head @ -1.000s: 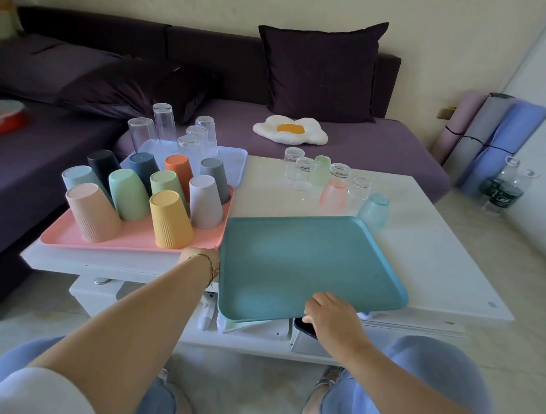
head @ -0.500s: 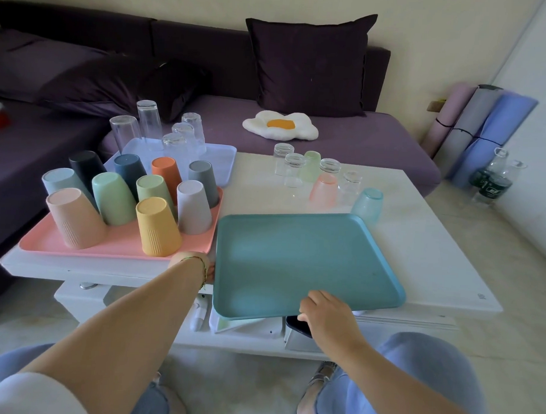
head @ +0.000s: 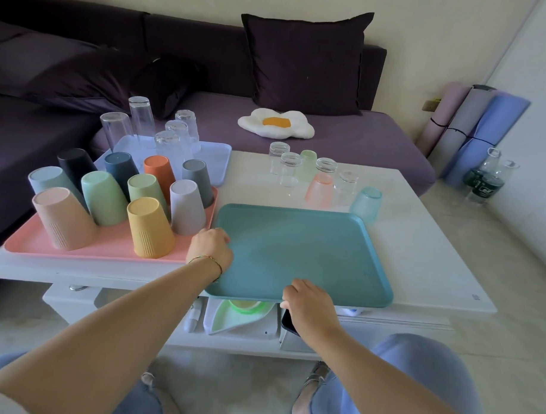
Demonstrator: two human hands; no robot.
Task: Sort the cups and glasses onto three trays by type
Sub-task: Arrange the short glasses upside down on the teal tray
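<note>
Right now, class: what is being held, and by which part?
The teal tray: the left hand grips its left edge, the right hand its near edge.

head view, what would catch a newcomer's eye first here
The cluster of upturned coloured plastic cups on the flat pink plastic tray at the left of the white table stands out first. Next comes the flat teal plastic tray at the near edge, gripped by the left hand and right hand, with small clear and tinted glasses loose on the table behind it.
</note>
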